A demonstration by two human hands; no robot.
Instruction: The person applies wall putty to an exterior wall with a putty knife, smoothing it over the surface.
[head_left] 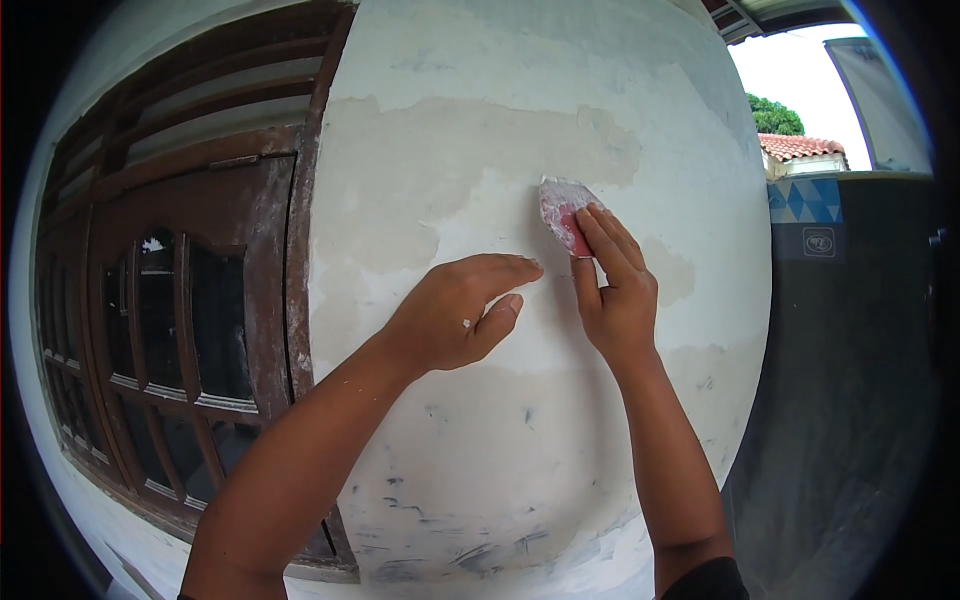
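My right hand (pixel 620 300), raised, grips the white-smeared red scraper (pixel 564 214) at the pale wall (pixel 500 420) | my left hand (pixel 450 312) slants inward, loosely cupped, thumb parted from fingers | logo (pixel 818 242) on dark panel (pixel 830 400): too small to read

The right hand (pixel 622 290) holds a smeared red scraper (pixel 562 212) at the patchy wall (pixel 480 420). The left hand (pixel 455 312) hovers, loosely curved, nearby.

Brown wooden window (pixel 182 310) left; at right, green tree (pixel 775 116), tiled roof (pixel 800 147) and dark panel (pixel 830 400), perhaps metal.
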